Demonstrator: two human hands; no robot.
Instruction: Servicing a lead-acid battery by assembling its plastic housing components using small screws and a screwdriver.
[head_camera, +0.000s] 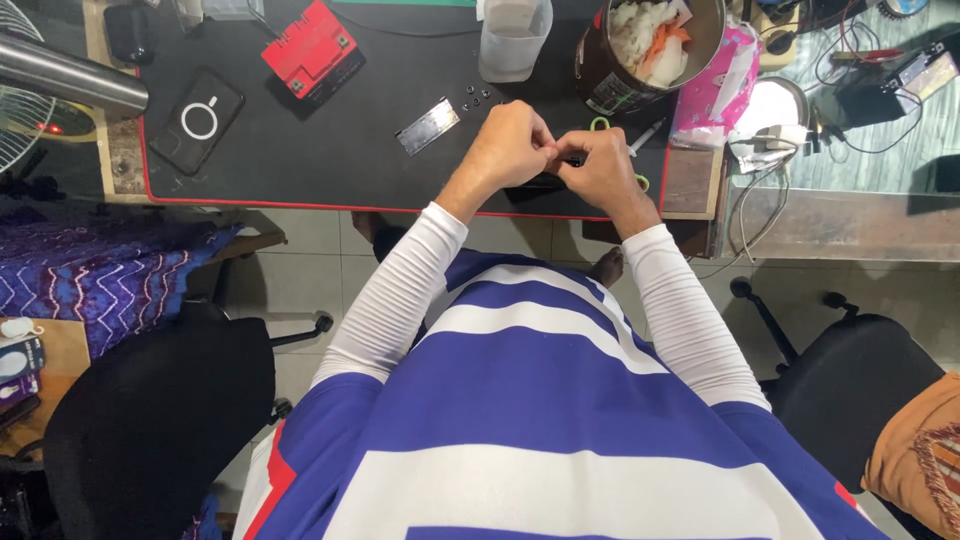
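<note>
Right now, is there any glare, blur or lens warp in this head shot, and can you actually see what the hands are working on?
Head view: wide-angle warp bows the black mat edge; glare whitens the round dish at right; focus is fair, but the left hand and right hand are bunched together, hiding the small dark item between them.

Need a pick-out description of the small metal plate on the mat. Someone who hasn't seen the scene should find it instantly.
Start at the black desk mat with the red border. Just left of the left hand, beyond the red rectangular block toward the person, lies the metal plate, a small tilted strip. It is the only shiny silver, reflective flat piece on the mat.
</note>
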